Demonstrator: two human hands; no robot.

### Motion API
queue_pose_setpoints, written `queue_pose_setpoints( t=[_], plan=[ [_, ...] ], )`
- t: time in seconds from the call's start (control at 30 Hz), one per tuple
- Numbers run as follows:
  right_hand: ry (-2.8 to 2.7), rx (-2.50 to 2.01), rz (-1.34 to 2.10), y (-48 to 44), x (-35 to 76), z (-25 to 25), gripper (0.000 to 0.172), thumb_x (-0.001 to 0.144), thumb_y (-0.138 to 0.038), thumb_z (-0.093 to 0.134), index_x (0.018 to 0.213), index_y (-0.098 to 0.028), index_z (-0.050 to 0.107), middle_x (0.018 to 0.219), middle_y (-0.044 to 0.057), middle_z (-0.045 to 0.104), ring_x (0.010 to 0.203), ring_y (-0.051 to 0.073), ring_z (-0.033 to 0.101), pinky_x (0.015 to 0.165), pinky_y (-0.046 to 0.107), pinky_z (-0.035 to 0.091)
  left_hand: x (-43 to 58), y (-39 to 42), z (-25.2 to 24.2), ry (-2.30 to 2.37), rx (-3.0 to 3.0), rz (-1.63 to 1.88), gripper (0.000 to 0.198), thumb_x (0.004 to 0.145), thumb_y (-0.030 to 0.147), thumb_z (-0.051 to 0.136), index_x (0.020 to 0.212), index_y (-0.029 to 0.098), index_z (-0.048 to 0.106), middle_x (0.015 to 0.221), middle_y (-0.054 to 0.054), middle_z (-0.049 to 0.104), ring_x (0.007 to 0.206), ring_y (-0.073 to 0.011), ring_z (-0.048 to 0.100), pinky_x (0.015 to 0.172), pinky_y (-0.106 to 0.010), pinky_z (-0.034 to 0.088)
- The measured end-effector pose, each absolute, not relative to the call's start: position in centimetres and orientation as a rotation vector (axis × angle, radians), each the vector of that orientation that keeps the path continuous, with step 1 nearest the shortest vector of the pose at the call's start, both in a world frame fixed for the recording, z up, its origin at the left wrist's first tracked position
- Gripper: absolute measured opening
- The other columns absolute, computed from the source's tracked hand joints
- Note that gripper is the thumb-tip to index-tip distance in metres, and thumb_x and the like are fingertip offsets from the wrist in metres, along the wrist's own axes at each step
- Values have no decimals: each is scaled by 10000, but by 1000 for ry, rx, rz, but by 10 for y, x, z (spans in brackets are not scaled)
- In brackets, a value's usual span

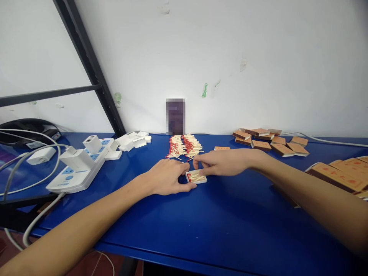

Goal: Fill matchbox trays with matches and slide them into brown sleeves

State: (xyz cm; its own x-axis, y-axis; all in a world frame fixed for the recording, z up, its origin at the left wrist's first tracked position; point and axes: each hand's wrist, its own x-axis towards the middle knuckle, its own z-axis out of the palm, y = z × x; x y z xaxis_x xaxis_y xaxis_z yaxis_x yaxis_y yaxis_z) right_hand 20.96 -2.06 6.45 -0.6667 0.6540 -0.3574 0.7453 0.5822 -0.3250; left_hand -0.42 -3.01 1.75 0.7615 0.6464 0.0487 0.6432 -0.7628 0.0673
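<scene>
A small white matchbox tray (204,181) lies on the blue table with red-headed matches (193,177) in it. My left hand (168,176) steadies the tray's left end between curved thumb and fingers. Over the tray's far right side, my right hand (227,163) has its thumb and fingers bent inward and down to the matches; whatever sits at its fingertips is too small to make out. Just beyond the hands are two rows of loose matches (185,146), red heads mostly to the left. Partly behind my right hand lies an orange-brown matchbox sleeve (222,148).
White empty trays (133,141) are piled at the back left, beside a white power strip (86,174) with chargers and cables. Several matchbox sleeves (261,145) lie at the back right, and more matchboxes (339,176) stand near my right forearm. A blurred dark rectangle (175,117) leans on the wall.
</scene>
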Motion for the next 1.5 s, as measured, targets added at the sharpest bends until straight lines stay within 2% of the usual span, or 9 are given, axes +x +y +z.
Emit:
queue_pose_setpoints(
  t=[0.3,0.6,0.83,1.03,1.2,1.33,1.5],
  plan=[
    [2600,1126,-773,-23,206,62,236,932,-399,375,912,-214,519,801,16,556,709,183,499,616,289,356,-5,-29,20,1027,2923,119,430,863,622,479,841,194,520,716,4,599,611,-162,532,556,-271,300],
    [2607,1100,-827,-24,205,63,204,903,-379,423,909,-210,537,848,25,607,753,194,543,650,292,389,-5,-30,20,1010,3023,191,471,850,635,482,988,199,593,739,-7,606,672,-182,565,633,-302,383],
    [2660,1095,-761,-24,206,65,175,902,-353,424,925,-210,523,842,29,604,733,195,550,630,295,391,-4,-29,19,988,3043,218,447,850,607,509,1007,200,606,746,-7,627,680,-184,577,660,-310,401],
    [2823,1101,-650,-24,210,67,192,820,-283,566,1001,-220,545,1015,50,597,826,197,556,661,284,401,-6,-27,18,947,3023,221,475,858,631,488,973,188,614,763,-17,636,662,-172,569,616,-283,378],
    [2849,1040,-592,-23,206,63,145,813,-296,623,930,-222,667,999,46,621,869,203,570,692,283,397,-5,-26,17,948,3010,244,465,855,636,492,844,184,599,714,-3,612,623,-155,547,570,-273,335],
    [2872,940,-641,-21,202,59,125,836,-253,600,868,-185,699,947,55,661,889,206,587,745,290,416,-5,-25,15,945,2979,239,492,850,652,487,727,178,538,703,4,602,600,-138,520,569,-270,323],
    [2904,948,-624,-21,203,58,136,836,-243,596,862,-175,712,1061,70,670,948,209,589,796,300,425,-6,-25,16,956,2941,235,487,844,649,492,726,179,532,701,9,600,600,-134,515,561,-269,313]
  ],
)
